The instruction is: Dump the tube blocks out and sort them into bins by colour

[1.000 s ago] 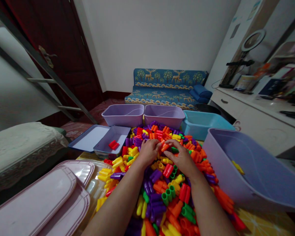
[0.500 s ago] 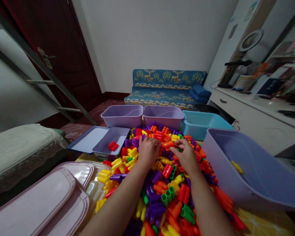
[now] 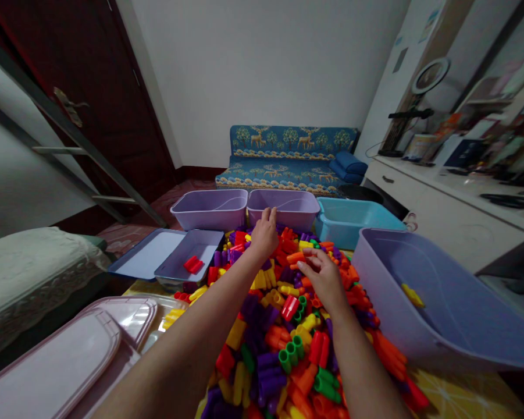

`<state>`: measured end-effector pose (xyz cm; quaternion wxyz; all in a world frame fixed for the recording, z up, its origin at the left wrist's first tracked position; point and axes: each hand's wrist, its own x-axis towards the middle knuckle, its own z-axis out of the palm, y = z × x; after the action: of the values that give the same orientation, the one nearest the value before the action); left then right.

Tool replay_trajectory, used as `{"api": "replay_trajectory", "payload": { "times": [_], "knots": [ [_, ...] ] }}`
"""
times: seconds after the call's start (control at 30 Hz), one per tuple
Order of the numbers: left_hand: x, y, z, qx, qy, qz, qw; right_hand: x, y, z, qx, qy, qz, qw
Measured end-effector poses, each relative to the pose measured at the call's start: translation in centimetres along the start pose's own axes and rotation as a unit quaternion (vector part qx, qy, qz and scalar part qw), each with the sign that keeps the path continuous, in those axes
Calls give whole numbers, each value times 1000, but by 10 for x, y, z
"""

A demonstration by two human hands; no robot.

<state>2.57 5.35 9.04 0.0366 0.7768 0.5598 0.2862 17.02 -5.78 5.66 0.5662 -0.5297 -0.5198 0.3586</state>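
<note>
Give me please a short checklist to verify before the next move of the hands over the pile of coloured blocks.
1. Left hand near the far purple bin: ok, it reaches to the bin's front wall.
2. Left hand holds a block: cannot tell, the palm is hidden.
3. Right hand on the block pile: ok, it rests among orange pieces.
4. Far purple bin has room: ok, the visible inside looks bare.
5. Small tray has red pieces: ok.
6. Big purple tub sits level: not ok, it tilts toward the pile.
</note>
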Motion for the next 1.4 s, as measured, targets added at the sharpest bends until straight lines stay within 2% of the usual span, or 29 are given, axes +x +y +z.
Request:
{"api": "replay_trajectory", "payload": {
  "times": [0.23,0.43,0.73,0.9,1.23,1.4],
  "knots": [
    [1,-14,11,-13,49,35,998,3,8,0,12,-3,11,1000],
    [-3,-16,12,-31,68,33,997,4,10,-1,13,0,17,1000],
    [-3,-12,7,-37,49,-4,998,5,13,0,8,0,6,1000],
    [-3,-13,10,-32,50,-10,998,6,16,-2,23,-22,19,999],
    [-12,-12,10,-46,42,-24,998,6,16,-2,-5,-7,11,1000],
    [-2,-8,1,27,14,-32,999,4,10,-1,-16,12,1,1000]
  ]
}}
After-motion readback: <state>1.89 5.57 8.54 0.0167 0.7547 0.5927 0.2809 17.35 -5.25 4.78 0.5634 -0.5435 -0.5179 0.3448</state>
